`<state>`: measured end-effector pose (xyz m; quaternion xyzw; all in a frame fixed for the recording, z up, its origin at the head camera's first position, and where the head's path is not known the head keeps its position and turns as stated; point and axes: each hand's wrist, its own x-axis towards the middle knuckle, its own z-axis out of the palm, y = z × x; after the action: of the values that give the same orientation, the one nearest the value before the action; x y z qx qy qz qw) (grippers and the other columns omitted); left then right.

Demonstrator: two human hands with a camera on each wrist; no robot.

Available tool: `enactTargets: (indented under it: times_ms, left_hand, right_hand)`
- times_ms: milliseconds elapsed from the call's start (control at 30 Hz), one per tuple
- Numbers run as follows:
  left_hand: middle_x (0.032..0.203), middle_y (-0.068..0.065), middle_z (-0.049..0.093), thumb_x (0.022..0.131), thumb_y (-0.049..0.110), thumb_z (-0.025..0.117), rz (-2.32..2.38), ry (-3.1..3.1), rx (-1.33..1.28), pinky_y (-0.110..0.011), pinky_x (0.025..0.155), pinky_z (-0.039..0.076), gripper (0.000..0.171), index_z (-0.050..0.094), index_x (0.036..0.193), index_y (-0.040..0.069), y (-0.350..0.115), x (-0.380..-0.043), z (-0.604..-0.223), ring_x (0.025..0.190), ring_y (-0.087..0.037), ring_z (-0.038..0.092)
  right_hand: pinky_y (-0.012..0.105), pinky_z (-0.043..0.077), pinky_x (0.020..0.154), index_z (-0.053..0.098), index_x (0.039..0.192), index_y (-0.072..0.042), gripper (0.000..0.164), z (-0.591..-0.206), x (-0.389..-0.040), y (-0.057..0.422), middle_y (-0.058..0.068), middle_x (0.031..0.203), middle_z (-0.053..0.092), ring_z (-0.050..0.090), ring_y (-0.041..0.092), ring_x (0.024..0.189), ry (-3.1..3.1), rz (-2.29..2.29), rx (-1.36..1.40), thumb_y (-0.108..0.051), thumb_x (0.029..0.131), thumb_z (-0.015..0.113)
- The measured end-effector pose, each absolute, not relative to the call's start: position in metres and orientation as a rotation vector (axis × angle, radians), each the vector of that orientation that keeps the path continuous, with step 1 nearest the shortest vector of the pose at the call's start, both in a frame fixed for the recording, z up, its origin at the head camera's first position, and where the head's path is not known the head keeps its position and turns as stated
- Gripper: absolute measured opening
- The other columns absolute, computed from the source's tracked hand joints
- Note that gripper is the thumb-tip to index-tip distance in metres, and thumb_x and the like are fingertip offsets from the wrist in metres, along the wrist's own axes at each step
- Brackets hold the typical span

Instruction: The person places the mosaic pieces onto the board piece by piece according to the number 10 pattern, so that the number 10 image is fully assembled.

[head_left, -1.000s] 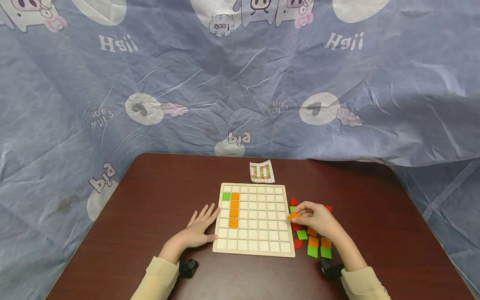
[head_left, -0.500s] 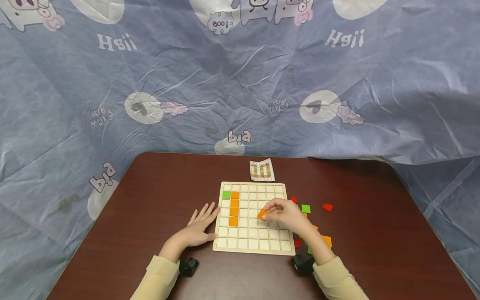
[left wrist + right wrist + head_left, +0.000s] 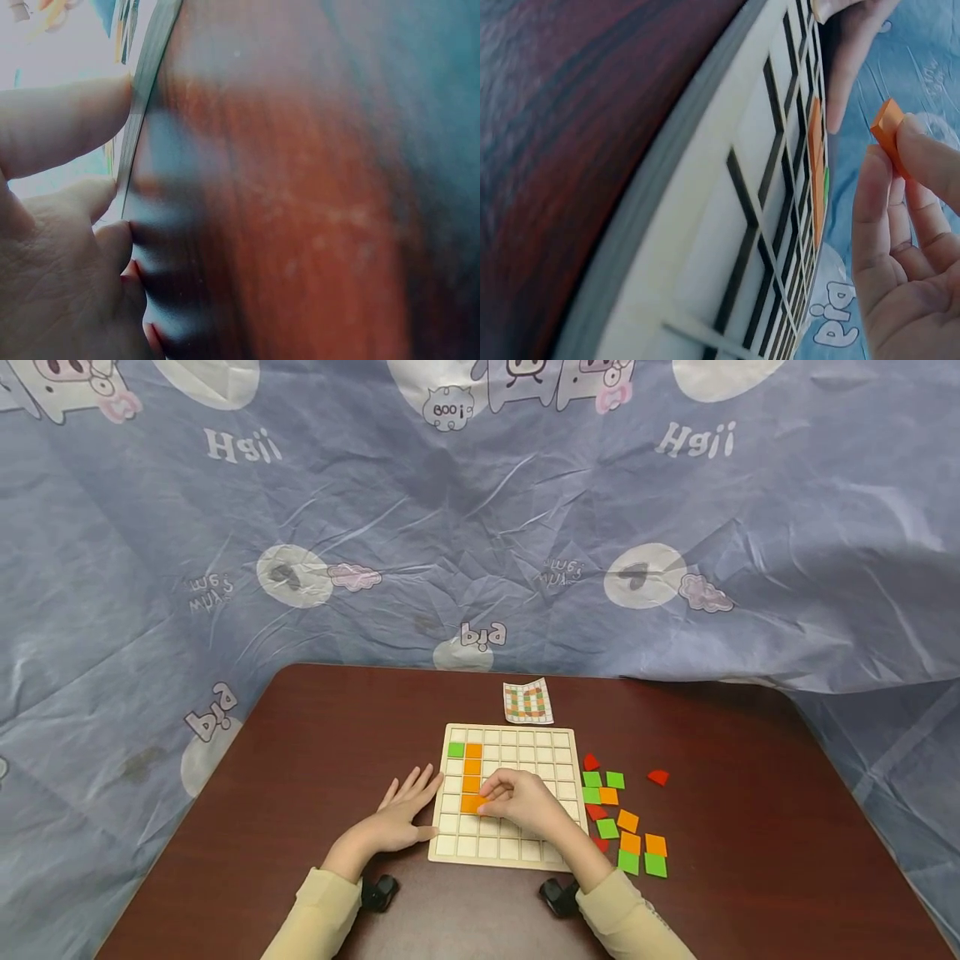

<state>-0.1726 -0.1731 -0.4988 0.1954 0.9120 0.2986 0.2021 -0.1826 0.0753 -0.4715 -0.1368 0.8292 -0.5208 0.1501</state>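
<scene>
A pale gridded board (image 3: 504,852) lies on the dark wooden table. My right hand (image 3: 525,802) is over its left middle part, pinching an orange square tile (image 3: 887,133) between thumb and fingertips. In the right wrist view that tile is tilted and clear of the grid. The head view shows it overlapping the lowest of a column of orange tiles (image 3: 472,767) set in the second column of cells. One green tile (image 3: 455,749) sits in the first column, near the top. My left hand (image 3: 396,822) rests with spread, straight fingers at the board's left edge, thumb touching the rim.
Right of the board lie loose green tiles (image 3: 656,865), orange tiles (image 3: 627,821) and red rounded-edge pieces (image 3: 658,777). Behind the board is a small printed pattern card (image 3: 528,702). A blue patterned cloth (image 3: 480,527) hangs beyond the table's far edge.
My right hand has carried the orange tile leftward from the loose pieces, across the board, to the orange column. The loose pieces it covered are now visible. My left hand has stayed in place.
</scene>
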Motion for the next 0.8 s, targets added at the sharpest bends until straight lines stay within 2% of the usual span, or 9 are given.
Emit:
enactTargets:
  times_ms: [433,800]
  left_hand:
    - [0.167,-0.013,0.006,0.093,0.022,0.064,0.828,2.556,0.540,-0.060,0.121,-0.003,0.081,0.018,0.159,0.011,-0.171,-0.173,-0.499,0.154,-0.035,-0.001]
    - [0.166,-0.014,0.006,0.093,0.022,0.065,0.830,2.557,0.541,-0.060,0.121,-0.004,0.081,0.019,0.159,0.010,-0.173,-0.174,-0.499,0.154,-0.035,-0.001]
  right_hand:
    - [0.021,0.048,0.060,0.070,0.082,-0.009,0.012,-0.477,-0.175,0.058,-0.002,0.074,0.066,0.058,0.007,0.065,2.517,-1.263,-0.447,-0.009,0.078,0.081]
    - [0.020,0.046,0.058,0.071,0.082,-0.008,0.009,-0.475,-0.172,0.050,-0.003,0.070,0.065,0.056,0.006,0.063,2.589,-1.182,-0.488,-0.007,0.078,0.080]
